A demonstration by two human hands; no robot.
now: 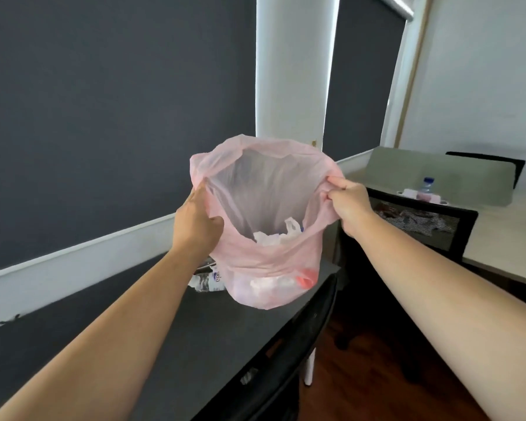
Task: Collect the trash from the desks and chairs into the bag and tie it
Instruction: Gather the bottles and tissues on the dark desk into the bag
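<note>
A thin pink plastic bag (264,262) hangs in the air above a dark desk (195,335), its mouth held wide. My left hand (196,221) grips the left rim and my right hand (346,200) pinches the right rim. White crumpled wrappers (278,237) and something orange-red (305,279) lie inside. A crushed clear plastic bottle (208,281) lies on the dark desk, partly hidden behind the bag. On the light desk (504,235) at the right stands a small bottle with a blue cap (426,186) beside a pinkish wrapper (413,194).
A black mesh chair (422,226) sits at the light desk and another black chair back (286,369) stands in front of the dark desk. Dark blinds and a white pillar (292,71) rise behind. Brown wood floor (362,390) shows between the desks.
</note>
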